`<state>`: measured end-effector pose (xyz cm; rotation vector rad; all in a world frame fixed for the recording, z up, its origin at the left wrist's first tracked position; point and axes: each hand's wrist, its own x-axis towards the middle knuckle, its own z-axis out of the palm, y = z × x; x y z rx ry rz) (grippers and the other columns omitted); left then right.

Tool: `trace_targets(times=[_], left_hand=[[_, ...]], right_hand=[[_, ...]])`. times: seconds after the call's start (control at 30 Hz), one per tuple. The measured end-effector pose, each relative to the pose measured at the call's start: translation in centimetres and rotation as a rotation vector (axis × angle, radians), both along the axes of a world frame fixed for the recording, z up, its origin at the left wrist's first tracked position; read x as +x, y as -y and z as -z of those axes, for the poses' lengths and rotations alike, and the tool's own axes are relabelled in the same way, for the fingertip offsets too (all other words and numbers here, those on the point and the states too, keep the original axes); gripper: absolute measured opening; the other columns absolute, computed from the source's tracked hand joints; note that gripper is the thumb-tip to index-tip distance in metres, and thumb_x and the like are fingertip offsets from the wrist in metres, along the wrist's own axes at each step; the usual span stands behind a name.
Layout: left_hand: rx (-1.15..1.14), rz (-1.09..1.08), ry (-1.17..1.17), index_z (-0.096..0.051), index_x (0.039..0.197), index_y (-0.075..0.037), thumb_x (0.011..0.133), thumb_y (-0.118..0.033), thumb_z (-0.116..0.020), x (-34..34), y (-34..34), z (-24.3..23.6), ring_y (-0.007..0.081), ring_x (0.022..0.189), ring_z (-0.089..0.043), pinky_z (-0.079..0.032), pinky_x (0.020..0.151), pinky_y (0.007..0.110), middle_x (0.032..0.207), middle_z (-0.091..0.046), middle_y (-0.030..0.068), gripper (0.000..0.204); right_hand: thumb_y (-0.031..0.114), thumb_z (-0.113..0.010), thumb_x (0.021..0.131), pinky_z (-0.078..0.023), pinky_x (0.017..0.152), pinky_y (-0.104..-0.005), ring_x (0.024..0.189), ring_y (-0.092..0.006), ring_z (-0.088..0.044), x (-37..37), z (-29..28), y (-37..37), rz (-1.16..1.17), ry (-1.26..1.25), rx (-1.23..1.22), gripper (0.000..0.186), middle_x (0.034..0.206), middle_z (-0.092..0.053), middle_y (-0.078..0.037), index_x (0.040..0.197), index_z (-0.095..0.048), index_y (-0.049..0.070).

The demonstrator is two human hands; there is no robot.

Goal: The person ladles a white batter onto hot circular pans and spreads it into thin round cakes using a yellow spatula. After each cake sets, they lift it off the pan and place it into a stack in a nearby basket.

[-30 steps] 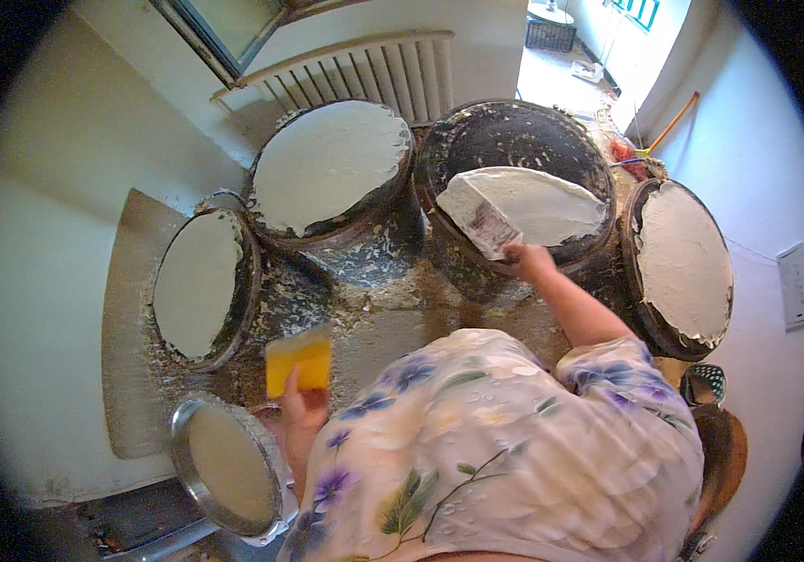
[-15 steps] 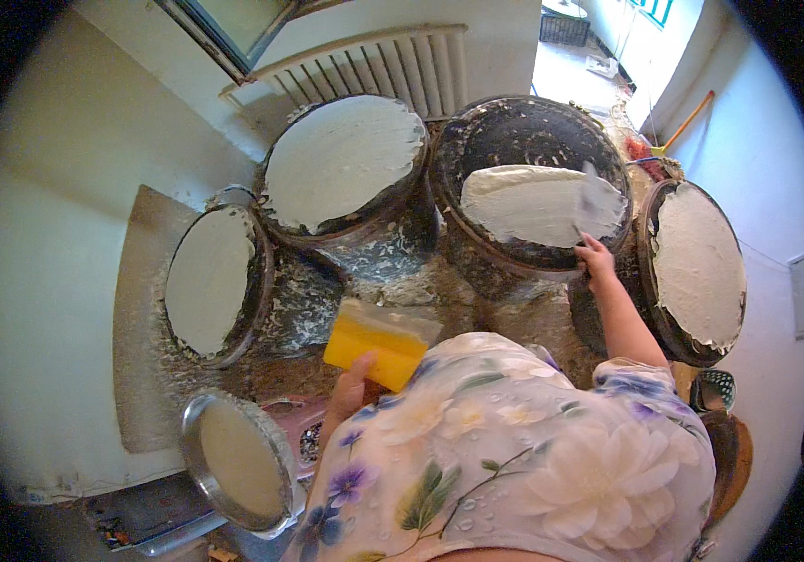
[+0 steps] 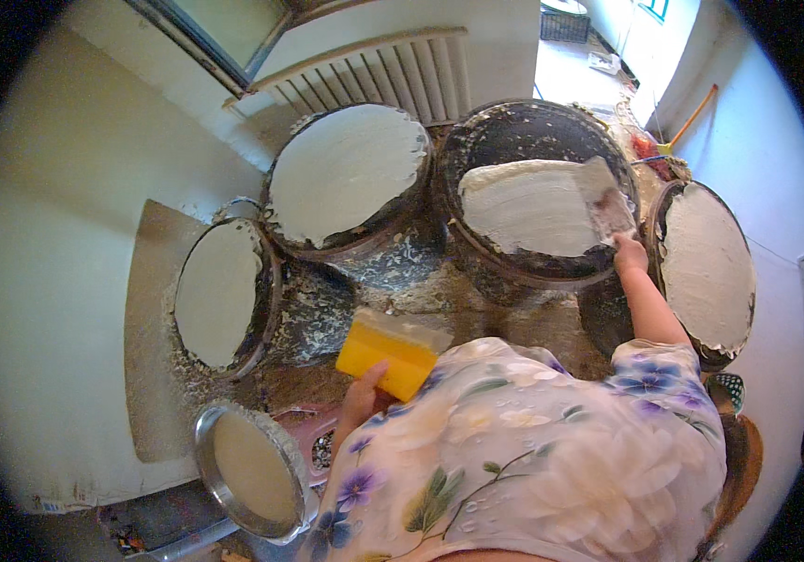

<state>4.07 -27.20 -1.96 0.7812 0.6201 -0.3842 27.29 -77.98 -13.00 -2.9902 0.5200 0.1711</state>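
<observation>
My right hand (image 3: pixel 631 251) grips a flat pale spreader (image 3: pixel 605 197) smeared with white paste. It rests at the right end of a half layer of paste (image 3: pixel 522 208) on the dark round griddle (image 3: pixel 533 128), whose back half shows bare blackened surface. My left hand (image 3: pixel 363 384) holds a yellow scraper (image 3: pixel 385 361) with a translucent edge, low in front of my floral shirt. Round tops fully coated in white paste stand at back left (image 3: pixel 346 173), far left (image 3: pixel 215 290) and right (image 3: pixel 704 267). A steel bowl of pale liquid (image 3: pixel 254 468) sits below my left forearm.
A radiator (image 3: pixel 364 75) and window frame (image 3: pixel 252 42) are on the back wall. A doorway at the back right shows a dark crate (image 3: pixel 563 26). A broom (image 3: pixel 692 117) leans near the right wall. A pink plastic item (image 3: pixel 313 421) is beside the bowl.
The spreader in my right hand has moved rightward across the griddle, broadening and smoothing the paste. My left hand with the yellow scraper has moved rightward and turned toward my body.
</observation>
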Motion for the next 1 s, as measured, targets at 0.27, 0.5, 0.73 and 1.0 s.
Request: trace_targets(times=[0.27,0.5,0.73,1.0], left_hand=[[-0.04,-0.018,-0.006,-0.041,0.118,-0.004,0.084,-0.024,-0.05,0.3,0.5,-0.8,0.0248,0.098,-0.054,-0.044,0.084,0.039,0.111,-0.052,0.0113,0.041],[0.023,0.136,0.095,-0.038,0.12,-0.003,0.083,-0.023,-0.051,2.6,2.1,-0.6,0.0265,0.107,-0.047,-0.036,0.094,0.039,0.116,-0.049,0.0125,0.044],[0.01,0.064,0.063,-0.041,0.118,-0.005,0.083,-0.023,-0.052,2.6,1.2,0.4,0.0242,0.099,-0.053,-0.042,0.086,0.038,0.11,-0.052,0.0106,0.041],[0.097,0.064,-0.062,-0.043,0.115,-0.004,0.084,-0.024,-0.052,2.8,0.5,-0.1,0.0235,0.095,-0.055,-0.046,0.079,0.037,0.109,-0.053,0.0104,0.038]], right_hand=[[0.003,-0.062,0.068,-0.034,0.041,-0.0246,0.044,-0.0105,-0.041,1.4,2.4,-7.1,0.347,0.151,1.544,0.048,0.06,-0.049,-0.001,0.115,-0.053,0.01],[0.014,-0.055,0.075,-0.048,0.068,-0.0377,0.082,-0.0288,-0.06,4.7,-0.3,-16.7,-0.644,0.0,0.195,0.025,0.091,-0.061,-0.012,0.099,-0.06,0.02],[0.013,-0.045,0.08,-0.047,0.075,-0.0394,0.092,-0.0288,-0.058,5.6,0.1,-1.9,-0.087,0.027,0.018,0.022,0.098,-0.059,-0.013,0.096,-0.06,0.016],[0.008,-0.065,0.066,-0.04,0.051,-0.0244,0.057,-0.0119,-0.049,4.5,3.6,-1.3,0.496,0.29,1.388,0.049,0.072,-0.057,-0.003,0.113,-0.054,0.008]])
